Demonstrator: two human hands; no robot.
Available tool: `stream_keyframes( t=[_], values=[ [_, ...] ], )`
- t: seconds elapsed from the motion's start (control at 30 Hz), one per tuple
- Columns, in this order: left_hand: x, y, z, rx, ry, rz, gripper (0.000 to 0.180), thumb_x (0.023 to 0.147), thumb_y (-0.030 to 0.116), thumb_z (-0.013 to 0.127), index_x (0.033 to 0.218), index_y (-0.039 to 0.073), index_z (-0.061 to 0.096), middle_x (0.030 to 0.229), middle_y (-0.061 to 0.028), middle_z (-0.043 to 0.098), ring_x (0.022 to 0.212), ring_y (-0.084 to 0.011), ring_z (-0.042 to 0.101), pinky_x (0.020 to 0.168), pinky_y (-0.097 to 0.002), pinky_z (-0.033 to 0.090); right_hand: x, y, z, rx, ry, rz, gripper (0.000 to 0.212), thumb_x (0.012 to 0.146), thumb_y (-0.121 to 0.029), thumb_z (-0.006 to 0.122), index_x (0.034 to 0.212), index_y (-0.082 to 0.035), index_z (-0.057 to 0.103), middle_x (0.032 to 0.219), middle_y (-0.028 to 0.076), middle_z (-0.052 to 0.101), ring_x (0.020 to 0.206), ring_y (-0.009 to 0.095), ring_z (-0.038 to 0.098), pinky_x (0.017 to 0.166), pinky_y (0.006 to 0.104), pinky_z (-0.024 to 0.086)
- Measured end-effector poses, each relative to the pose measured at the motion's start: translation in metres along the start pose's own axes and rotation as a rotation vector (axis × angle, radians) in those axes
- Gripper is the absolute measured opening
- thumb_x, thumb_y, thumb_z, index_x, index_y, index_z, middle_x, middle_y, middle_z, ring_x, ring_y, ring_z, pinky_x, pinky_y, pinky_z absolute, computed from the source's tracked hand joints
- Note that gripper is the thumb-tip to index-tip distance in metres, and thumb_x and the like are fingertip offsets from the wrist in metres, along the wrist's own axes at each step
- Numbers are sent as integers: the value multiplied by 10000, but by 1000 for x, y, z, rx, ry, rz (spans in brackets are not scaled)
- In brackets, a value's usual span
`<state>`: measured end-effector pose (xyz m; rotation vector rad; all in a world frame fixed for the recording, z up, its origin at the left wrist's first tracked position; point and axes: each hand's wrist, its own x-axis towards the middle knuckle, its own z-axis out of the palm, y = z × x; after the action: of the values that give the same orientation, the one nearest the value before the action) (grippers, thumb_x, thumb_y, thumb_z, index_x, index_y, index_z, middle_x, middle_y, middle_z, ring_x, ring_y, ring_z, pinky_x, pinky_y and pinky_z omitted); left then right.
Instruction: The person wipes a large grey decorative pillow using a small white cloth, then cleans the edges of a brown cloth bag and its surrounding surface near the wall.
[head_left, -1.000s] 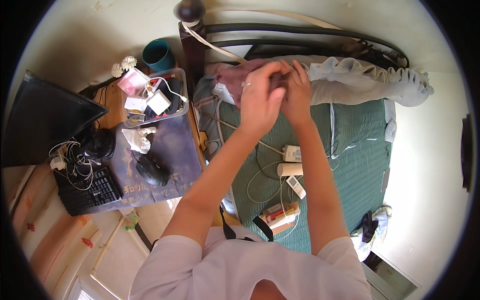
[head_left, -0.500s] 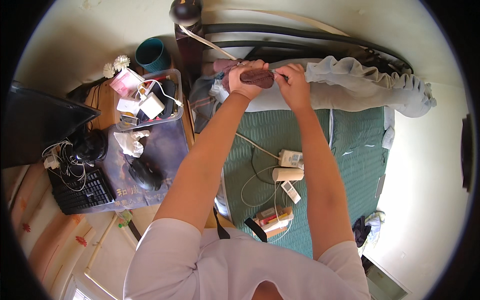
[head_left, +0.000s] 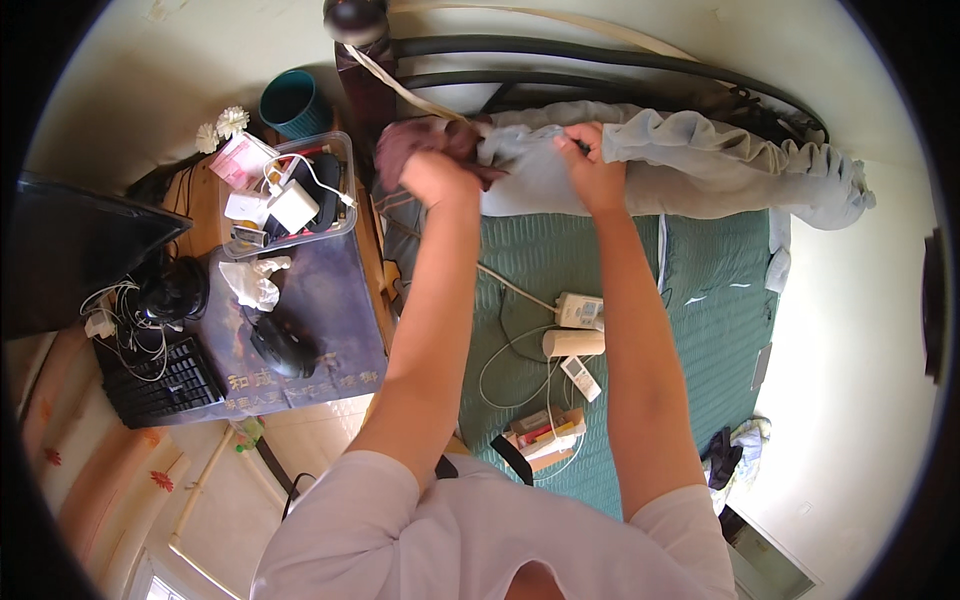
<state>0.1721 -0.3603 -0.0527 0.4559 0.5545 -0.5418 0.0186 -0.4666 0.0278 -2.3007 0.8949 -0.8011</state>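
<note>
A dark maroon cloth (head_left: 408, 142) is bunched around my left hand (head_left: 440, 180), beside the bed's headboard post. The hand grips it; motion blurs the cloth, and the fingers are mostly hidden in it. Along the headboard lies a long grey fabric cover (head_left: 540, 185), with gathered ruffles toward its right end. My right hand (head_left: 595, 172) is over this cover with its fingers pinched together. A small dark thing shows at the fingertips, too small to name. Pale grey fabric lies between the two hands.
Black headboard rails (head_left: 560, 50) run behind the cover. On the green bedspread (head_left: 540, 250) are a power strip (head_left: 578, 311), a beige cylinder (head_left: 573, 343), a white remote (head_left: 580, 378) and a small open box (head_left: 545, 440). Left, a desk holds a plastic bin (head_left: 340, 215), a mouse (head_left: 282, 347) and a keyboard (head_left: 165, 383).
My left hand has moved left with the maroon cloth, away from my right hand, and the cloth has spread out. My right hand stays near its place, still pinched.
</note>
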Motion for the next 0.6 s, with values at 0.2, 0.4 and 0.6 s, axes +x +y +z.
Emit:
stream_keyframes(
  t=[0.2, 0.4, 0.6],
  values=[
    [-48, 73, -45, 76, -196, -175, 129, 840, 297, 477, 848, 175, 520, 727, -59, 539, 599, -197, 538, 434, -308, 350, 1, -26, -11, -106, -107, -35, 183, 755, -141, 700, 916, -57, 681, 942, 65, 667, 852, 235, 603, 787, 352, 461],
    [-43, -27, -25, 1499, -462, 837, 560, 747, 179, 696, 1208, 0, 433, 1289, -207, 434, 1240, -384, 368, 998, -461, 313, -7, -69, 16, -311, -62, -283, 285, 756, -165, 660, 1038, -132, 687, 1020, 55, 628, 1064, 270, 534, 1021, 487, 324],
    [-22, -19, -25, 1770, -623, 305, 241, 788, 219, 640, 949, 57, 562, 1134, -126, 575, 1074, -250, 525, 893, -387, 410, 1, -20, 23, -352, -89, -102, 145, 831, -217, 647, 889, -99, 707, 828, 60, 654, 864, 272, 592, 843, 412, 452]
  ],
)
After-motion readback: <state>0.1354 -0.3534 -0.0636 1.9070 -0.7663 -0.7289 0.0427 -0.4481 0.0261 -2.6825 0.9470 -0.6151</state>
